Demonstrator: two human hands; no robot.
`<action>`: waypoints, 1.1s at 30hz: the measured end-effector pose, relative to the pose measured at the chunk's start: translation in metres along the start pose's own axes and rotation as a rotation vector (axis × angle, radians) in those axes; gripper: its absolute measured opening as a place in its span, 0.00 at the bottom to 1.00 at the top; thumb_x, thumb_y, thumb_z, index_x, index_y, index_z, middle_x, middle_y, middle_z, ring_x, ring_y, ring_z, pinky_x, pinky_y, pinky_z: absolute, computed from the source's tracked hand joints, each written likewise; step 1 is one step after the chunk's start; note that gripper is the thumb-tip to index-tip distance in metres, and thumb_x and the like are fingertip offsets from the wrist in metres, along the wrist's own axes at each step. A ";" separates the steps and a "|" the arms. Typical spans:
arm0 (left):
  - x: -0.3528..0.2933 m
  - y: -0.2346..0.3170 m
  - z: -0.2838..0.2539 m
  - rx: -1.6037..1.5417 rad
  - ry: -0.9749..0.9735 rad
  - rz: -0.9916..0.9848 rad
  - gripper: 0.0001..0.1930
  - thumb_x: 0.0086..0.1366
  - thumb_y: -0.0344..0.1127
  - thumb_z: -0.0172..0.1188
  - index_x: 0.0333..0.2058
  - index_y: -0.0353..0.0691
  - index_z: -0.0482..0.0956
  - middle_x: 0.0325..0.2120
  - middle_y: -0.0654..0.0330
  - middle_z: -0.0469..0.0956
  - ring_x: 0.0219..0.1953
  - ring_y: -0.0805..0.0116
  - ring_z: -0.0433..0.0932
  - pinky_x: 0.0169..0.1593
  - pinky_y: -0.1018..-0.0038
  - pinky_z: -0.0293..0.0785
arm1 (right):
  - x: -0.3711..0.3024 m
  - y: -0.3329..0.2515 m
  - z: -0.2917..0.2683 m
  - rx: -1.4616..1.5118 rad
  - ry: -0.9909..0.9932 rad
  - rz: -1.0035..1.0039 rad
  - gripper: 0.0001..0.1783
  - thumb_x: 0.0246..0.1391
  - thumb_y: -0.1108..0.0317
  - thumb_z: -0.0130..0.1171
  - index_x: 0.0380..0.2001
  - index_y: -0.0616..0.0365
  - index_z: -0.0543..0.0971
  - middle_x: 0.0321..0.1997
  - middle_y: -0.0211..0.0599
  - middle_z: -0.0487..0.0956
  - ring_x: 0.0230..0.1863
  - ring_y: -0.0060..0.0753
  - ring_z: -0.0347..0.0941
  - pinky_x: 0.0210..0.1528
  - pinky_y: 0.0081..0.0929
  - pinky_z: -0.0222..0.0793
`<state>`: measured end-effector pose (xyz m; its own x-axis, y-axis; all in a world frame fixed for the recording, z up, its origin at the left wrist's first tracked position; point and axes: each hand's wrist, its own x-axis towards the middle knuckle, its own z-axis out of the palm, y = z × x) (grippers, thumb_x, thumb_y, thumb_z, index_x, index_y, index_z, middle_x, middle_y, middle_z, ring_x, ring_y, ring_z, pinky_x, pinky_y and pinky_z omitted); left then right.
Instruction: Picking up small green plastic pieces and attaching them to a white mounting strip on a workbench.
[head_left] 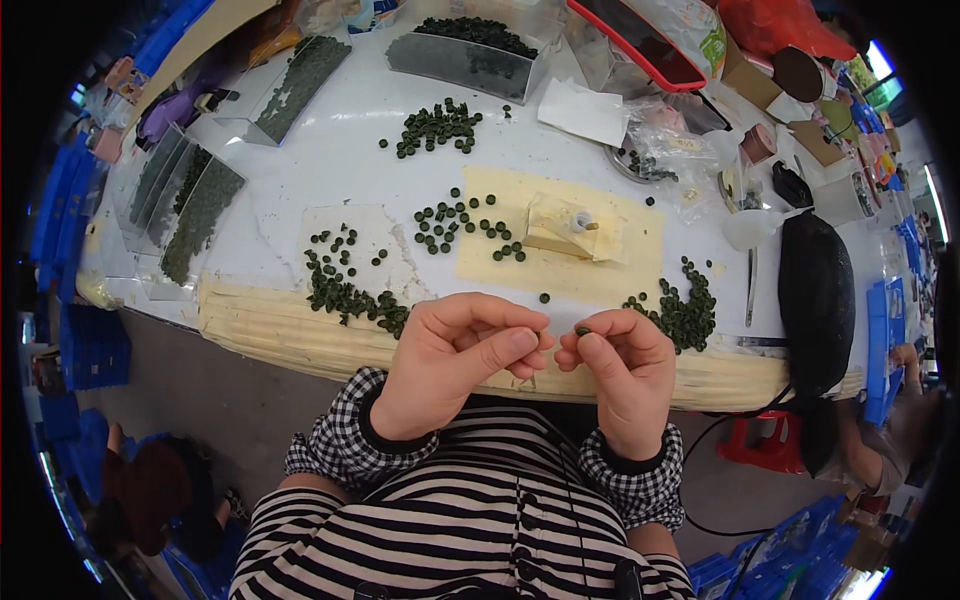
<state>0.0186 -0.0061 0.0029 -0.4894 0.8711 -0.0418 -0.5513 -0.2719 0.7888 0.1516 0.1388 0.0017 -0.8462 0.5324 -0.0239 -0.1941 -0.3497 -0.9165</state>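
My left hand (455, 355) is closed in a pinch above the near table edge; a dark speck shows at its fingertips, too small to name. Close beside it, my right hand (625, 365) pinches a small dark green round piece (583, 331) between thumb and forefinger. One loose green piece (544, 298) lies just beyond the hands. To the left is a heap of green pieces (345, 292), to the right another heap (690, 310). Further off, ring-like green pieces (450, 225) lie spread beside a small tape-wrapped block (555, 228) with a white nozzle-like tip.
Clear trays (440, 60) filled with green pieces stand along the back and left. A red-cased phone (640, 45) rests at the back right. Tweezers (751, 287) and a black pouch-like object (815, 300) lie at the right. Other people sit at both sides.
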 end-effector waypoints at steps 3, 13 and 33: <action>0.004 -0.008 0.003 -0.153 0.022 -0.065 0.10 0.67 0.25 0.56 0.46 0.29 0.77 0.39 0.51 0.82 0.40 0.72 0.81 0.44 0.80 0.79 | 0.001 0.002 0.000 0.048 -0.023 0.012 0.08 0.59 0.78 0.57 0.42 0.69 0.77 0.37 0.43 0.82 0.38 0.28 0.80 0.43 0.24 0.77; 0.006 -0.018 -0.003 -0.234 -0.027 -0.038 0.11 0.66 0.24 0.58 0.47 0.31 0.77 0.38 0.53 0.81 0.39 0.71 0.81 0.43 0.78 0.79 | -0.001 0.002 0.005 -0.056 -0.003 -0.107 0.07 0.55 0.81 0.60 0.39 0.67 0.79 0.37 0.39 0.81 0.38 0.25 0.78 0.43 0.20 0.73; 0.001 -0.021 0.007 0.130 0.016 0.118 0.12 0.65 0.21 0.57 0.47 0.29 0.79 0.37 0.55 0.81 0.37 0.73 0.81 0.43 0.80 0.79 | 0.001 0.004 0.013 -0.508 0.089 -0.423 0.09 0.45 0.85 0.64 0.32 0.66 0.81 0.33 0.38 0.80 0.35 0.28 0.75 0.38 0.21 0.69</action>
<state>0.0343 0.0031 -0.0095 -0.5567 0.8294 0.0474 -0.3978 -0.3162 0.8613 0.1439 0.1280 0.0027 -0.6999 0.6135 0.3656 -0.2238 0.2978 -0.9280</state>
